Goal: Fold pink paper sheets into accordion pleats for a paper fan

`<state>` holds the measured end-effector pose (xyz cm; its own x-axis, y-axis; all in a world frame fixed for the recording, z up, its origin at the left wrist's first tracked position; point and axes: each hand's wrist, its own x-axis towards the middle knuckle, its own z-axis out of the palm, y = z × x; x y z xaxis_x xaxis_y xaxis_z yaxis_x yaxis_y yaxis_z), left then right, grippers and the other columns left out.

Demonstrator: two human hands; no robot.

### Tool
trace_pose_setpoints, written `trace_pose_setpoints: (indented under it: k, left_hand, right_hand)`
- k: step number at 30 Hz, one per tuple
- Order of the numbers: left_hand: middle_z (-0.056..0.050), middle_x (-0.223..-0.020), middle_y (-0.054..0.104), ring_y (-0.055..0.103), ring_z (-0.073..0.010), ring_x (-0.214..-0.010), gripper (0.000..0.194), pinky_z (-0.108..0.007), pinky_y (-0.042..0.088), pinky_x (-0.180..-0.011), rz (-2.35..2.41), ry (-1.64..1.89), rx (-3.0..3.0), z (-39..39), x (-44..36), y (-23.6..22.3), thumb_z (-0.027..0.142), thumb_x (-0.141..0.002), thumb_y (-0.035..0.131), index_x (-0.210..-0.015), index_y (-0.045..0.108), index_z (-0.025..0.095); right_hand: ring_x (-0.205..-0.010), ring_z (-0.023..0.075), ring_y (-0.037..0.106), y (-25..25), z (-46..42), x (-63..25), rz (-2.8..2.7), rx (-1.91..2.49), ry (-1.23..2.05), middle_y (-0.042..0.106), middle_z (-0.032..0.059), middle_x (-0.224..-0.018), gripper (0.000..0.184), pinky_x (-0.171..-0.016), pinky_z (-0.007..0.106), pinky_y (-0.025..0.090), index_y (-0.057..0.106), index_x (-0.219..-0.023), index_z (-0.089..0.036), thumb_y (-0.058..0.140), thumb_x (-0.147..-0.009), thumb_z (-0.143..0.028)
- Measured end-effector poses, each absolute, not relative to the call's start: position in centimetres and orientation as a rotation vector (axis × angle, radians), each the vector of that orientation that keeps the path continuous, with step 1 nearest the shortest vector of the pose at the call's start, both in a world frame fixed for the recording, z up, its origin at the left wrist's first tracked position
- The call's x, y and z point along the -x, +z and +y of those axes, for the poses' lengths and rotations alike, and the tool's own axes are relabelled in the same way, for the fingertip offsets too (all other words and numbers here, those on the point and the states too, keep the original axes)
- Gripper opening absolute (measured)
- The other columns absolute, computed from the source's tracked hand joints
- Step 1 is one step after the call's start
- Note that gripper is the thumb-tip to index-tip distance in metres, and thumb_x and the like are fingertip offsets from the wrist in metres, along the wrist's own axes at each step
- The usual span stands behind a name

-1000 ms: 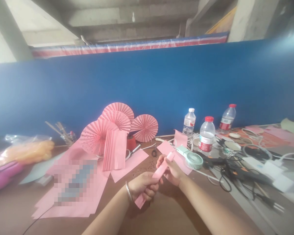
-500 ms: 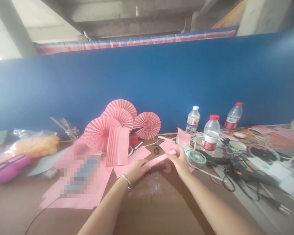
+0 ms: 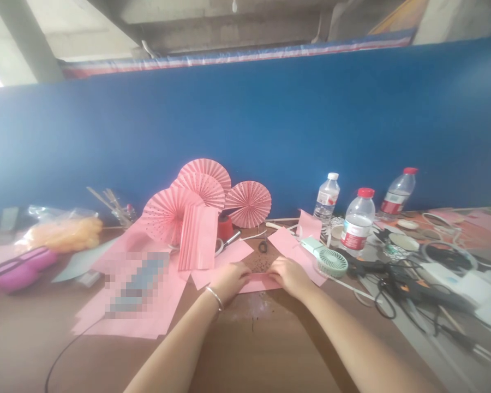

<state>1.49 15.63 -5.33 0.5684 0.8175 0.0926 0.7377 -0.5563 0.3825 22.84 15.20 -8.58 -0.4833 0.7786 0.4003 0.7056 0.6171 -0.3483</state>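
Note:
Between my hands a folded strip of pink paper (image 3: 262, 282) lies level, low over the brown table or on it. My left hand (image 3: 230, 283), with a silver bangle at the wrist, is closed on the strip's left end. At the right end my right hand (image 3: 289, 277) grips it, fingers bent over the top edge. Small dark specks dot the table just beyond the strip. Behind my left hand stands a pleated pink paper (image 3: 198, 237), in front of several round pink paper fans (image 3: 249, 204). Pink sheets (image 3: 298, 254) lie beyond my right hand.
A mint-green handheld fan (image 3: 331, 262) lies right of my hands, near bottles (image 3: 357, 226), a black glue gun (image 3: 413, 284) and tangled cables. To the left are stacked pink sheets (image 3: 163, 314) under a blurred-out object, a purple pouch (image 3: 20, 270) and a bag of orange things (image 3: 65, 234).
Both hands have come down towards the table with the pink strip. It was raised and tilted up at its right end; now it is level. The view has shifted slightly.

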Motion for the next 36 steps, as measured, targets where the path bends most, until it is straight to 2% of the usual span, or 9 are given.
trace_pose_setpoints:
  k: [5, 8, 13, 17, 22, 26, 30, 33, 36]
  left_hand:
    - [-0.008, -0.102, 0.06, 0.052, -0.0214, -0.095, 0.025, -0.034, 0.036, -0.086, 1.354, 0.416, -2.579, 15.4, -2.2, -6.0, 0.019, -0.082, 0.044, -0.104, 0.057, 0.02]
    - [-0.007, -0.107, 0.056, 0.05, -0.0204, -0.099, 0.031, -0.035, 0.036, -0.087, 1.32, 0.422, -2.628, 15.2, -2.6, -6.5, 0.014, -0.083, 0.041, -0.112, 0.051, 0.021]
    - [-0.006, -0.108, 0.055, 0.048, -0.019, -0.103, 0.036, -0.033, 0.036, -0.091, 1.197, 0.373, -2.71, 15.6, -2.7, -7.3, 0.012, -0.084, 0.038, -0.116, 0.05, 0.021]
    - [-0.007, -0.108, 0.055, 0.047, -0.0203, -0.103, 0.036, -0.034, 0.036, -0.092, 1.147, 0.314, -2.757, 16.6, -1.9, -7.8, 0.011, -0.083, 0.038, -0.115, 0.051, 0.019]
    - [-0.006, -0.107, 0.052, 0.047, -0.0205, -0.097, 0.03, -0.035, 0.037, -0.089, 1.129, 0.301, -2.778, 17.0, -1.5, -7.8, 0.019, -0.084, 0.041, -0.11, 0.054, 0.021]
    - [-0.007, -0.104, 0.051, 0.047, -0.021, -0.096, 0.027, -0.036, 0.038, -0.087, 1.187, 0.259, -2.751, 16.6, -1.8, -7.5, 0.023, -0.083, 0.045, -0.109, 0.053, 0.021]
    - [-0.007, -0.107, 0.049, 0.044, -0.024, -0.099, 0.039, -0.04, 0.038, -0.088, 1.21, 0.199, -2.712, 16.2, -2.1, -6.7, 0.038, -0.079, 0.053, -0.114, 0.049, 0.022]
    - [-0.008, -0.109, 0.049, 0.044, -0.0255, -0.1, 0.046, -0.041, 0.038, -0.087, 1.204, 0.154, -2.693, 16.2, -2.1, -6.2, 0.04, -0.077, 0.055, -0.118, 0.047, 0.021]
    - [-0.008, -0.11, 0.05, 0.045, -0.0262, -0.099, 0.049, -0.041, 0.039, -0.086, 1.194, 0.129, -2.668, 16.5, -2.0, -6.2, 0.04, -0.075, 0.057, -0.119, 0.047, 0.021]
  right_hand:
    - [-0.081, 0.0179, 0.054, -8.6, 14.9, -22.7, -2.247, 1.256, 0.228, 0.064, 0.0046, -0.081, 0.017, -0.071, 0.029, 0.04, 0.065, -0.085, -0.019, 0.051, -0.077, -0.014]
    - [-0.082, 0.0182, 0.053, -8.6, 14.5, -22.4, -2.245, 1.259, 0.191, 0.063, 0.0052, -0.083, 0.019, -0.073, 0.03, 0.041, 0.063, -0.09, -0.018, 0.048, -0.078, -0.012]
    - [-0.085, 0.0188, 0.051, -9.2, 14.7, -22.3, -2.316, 1.2, 0.007, 0.062, 0.0071, -0.086, 0.027, -0.076, 0.031, 0.04, 0.058, -0.106, -0.016, 0.043, -0.084, -0.014]
    - [-0.08, 0.0192, 0.05, -9.1, 15.3, -22.3, -2.433, 1.16, -0.113, 0.06, 0.0075, -0.081, 0.027, -0.073, 0.031, 0.04, 0.058, -0.109, -0.016, 0.042, -0.087, -0.021]
    - [-0.079, 0.0186, 0.049, -8.5, 15.5, -22.2, -2.42, 1.126, -0.028, 0.056, 0.0074, -0.083, 0.025, -0.073, 0.031, 0.041, 0.061, -0.1, -0.017, 0.04, -0.089, -0.026]
    - [-0.08, 0.0207, 0.048, -8.5, 15.6, -22.3, -2.461, 1.134, 0.011, 0.055, 0.0083, -0.084, 0.027, -0.071, 0.033, 0.041, 0.059, -0.103, -0.016, 0.044, -0.087, -0.032]
    - [-0.084, 0.024, 0.048, -8.7, 15.9, -22.4, -2.5, 1.125, 0.031, 0.055, 0.0101, -0.089, 0.046, -0.069, 0.035, 0.042, 0.051, -0.117, -0.015, 0.054, -0.079, -0.041]
    - [-0.083, 0.0229, 0.049, -8.8, 15.9, -22.5, -2.49, 1.15, 0.067, 0.055, 0.0094, -0.088, 0.037, -0.069, 0.035, 0.042, 0.049, -0.12, -0.018, 0.048, -0.085, -0.029]
    - [-0.084, 0.0214, 0.049, -8.7, 15.8, -22.6, -2.456, 1.175, 0.14, 0.056, 0.0085, -0.089, 0.028, -0.071, 0.034, 0.041, 0.055, -0.111, -0.019, 0.041, -0.087, -0.016]
